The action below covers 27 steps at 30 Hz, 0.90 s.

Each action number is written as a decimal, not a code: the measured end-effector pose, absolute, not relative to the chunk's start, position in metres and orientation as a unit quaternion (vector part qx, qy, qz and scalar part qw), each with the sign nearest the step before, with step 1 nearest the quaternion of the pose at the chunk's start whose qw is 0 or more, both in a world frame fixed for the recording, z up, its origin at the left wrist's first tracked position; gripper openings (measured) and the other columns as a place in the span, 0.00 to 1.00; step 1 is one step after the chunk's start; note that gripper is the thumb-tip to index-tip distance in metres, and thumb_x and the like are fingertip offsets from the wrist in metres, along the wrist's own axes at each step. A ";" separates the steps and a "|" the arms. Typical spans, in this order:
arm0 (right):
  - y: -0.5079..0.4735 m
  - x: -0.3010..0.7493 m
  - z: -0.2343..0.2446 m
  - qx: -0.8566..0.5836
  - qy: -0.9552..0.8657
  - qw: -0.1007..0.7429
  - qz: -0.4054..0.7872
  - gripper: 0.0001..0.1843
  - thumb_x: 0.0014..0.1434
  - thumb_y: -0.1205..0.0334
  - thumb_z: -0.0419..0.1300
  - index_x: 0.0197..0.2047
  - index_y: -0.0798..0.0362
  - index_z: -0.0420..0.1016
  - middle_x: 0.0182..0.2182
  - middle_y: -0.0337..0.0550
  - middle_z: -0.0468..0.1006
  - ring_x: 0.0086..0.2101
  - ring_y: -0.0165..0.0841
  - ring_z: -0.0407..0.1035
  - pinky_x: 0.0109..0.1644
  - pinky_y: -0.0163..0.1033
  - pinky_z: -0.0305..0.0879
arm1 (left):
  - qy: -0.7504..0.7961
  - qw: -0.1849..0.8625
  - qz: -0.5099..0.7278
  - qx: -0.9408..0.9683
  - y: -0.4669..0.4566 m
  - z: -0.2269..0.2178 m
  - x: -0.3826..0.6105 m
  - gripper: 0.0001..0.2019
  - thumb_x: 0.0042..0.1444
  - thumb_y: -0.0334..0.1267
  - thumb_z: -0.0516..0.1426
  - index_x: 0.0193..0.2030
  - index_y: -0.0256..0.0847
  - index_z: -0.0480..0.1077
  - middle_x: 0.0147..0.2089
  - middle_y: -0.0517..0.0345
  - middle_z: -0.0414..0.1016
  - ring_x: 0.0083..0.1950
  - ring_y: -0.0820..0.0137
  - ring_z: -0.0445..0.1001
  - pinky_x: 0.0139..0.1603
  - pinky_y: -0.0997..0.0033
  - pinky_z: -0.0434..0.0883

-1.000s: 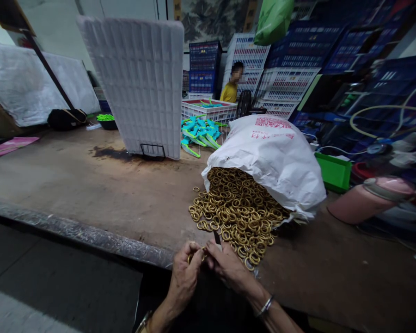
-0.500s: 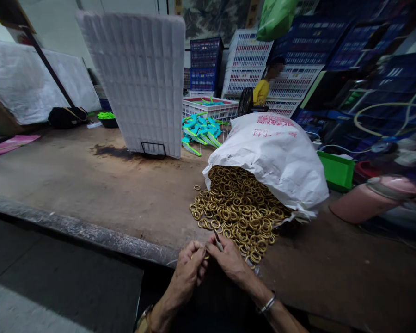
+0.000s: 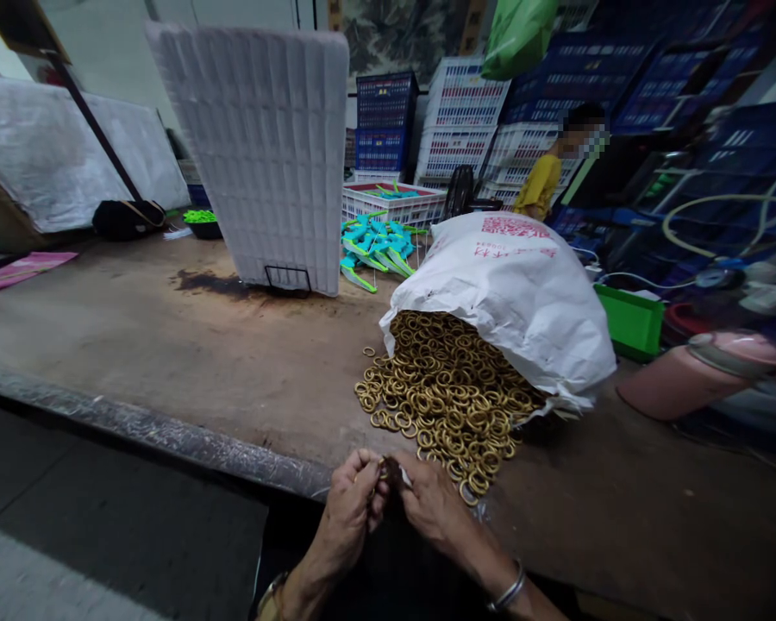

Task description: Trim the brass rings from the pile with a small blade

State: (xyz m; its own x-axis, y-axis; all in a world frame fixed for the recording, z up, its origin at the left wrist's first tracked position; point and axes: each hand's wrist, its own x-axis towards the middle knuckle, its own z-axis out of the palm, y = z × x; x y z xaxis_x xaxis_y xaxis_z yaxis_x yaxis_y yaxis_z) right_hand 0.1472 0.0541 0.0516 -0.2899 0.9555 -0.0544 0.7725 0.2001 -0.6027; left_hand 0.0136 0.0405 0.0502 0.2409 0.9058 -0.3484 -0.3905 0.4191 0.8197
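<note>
The left hand (image 3: 349,498) pinches a gold-coloured ring (image 3: 384,471) at the desk's (image 3: 284,362) near edge, the right hand (image 3: 434,502) gripping a small blurred tool (image 3: 406,477) beside it. Just beyond, a ring pile (image 3: 449,405) spills from a bulky white sack (image 3: 510,285), which partly hides a green tray (image 3: 632,323); a ribbed white panel (image 3: 265,155) stands farther left.

Wall (image 3: 107,39): pale, dark landscape picture (image 3: 406,39) up there!
Worktable (image 3: 284,366): brown, stained, scuffed.
Floor (image 3: 122,517): grey, partly in shade.

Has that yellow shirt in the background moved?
Yes, rightward: against the white sack, the yellow shirt was by its left side and now shows above the red print.
</note>
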 end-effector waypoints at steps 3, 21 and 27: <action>0.051 0.144 0.053 -0.579 -0.776 0.109 0.224 0.14 0.47 0.74 0.47 0.34 0.53 0.67 0.27 0.41 0.75 0.28 0.31 0.67 0.30 0.33 0.50 | 0.443 0.715 0.441 0.314 0.041 0.050 0.014 0.15 0.50 0.51 0.54 0.32 0.41 0.58 0.22 0.68 0.61 0.16 0.83 0.53 0.15 0.84 0.48; 0.073 0.147 0.055 -0.654 -0.745 0.055 0.122 0.14 0.50 0.76 0.46 0.38 0.56 0.65 0.27 0.45 0.76 0.28 0.32 0.69 0.28 0.34 0.47 | 0.346 0.791 0.438 0.249 0.028 0.067 0.005 0.12 0.52 0.45 0.55 0.30 0.41 0.58 0.22 0.67 0.63 0.16 0.83 0.55 0.14 0.83 0.49; 0.092 0.139 0.054 -0.694 -0.716 0.045 0.060 0.12 0.53 0.72 0.48 0.42 0.56 0.62 0.28 0.48 0.76 0.29 0.36 0.71 0.28 0.35 0.51 | 0.345 0.805 0.452 0.169 0.033 0.056 0.001 0.12 0.50 0.45 0.57 0.31 0.37 0.63 0.31 0.56 0.71 0.21 0.80 0.62 0.16 0.81 0.53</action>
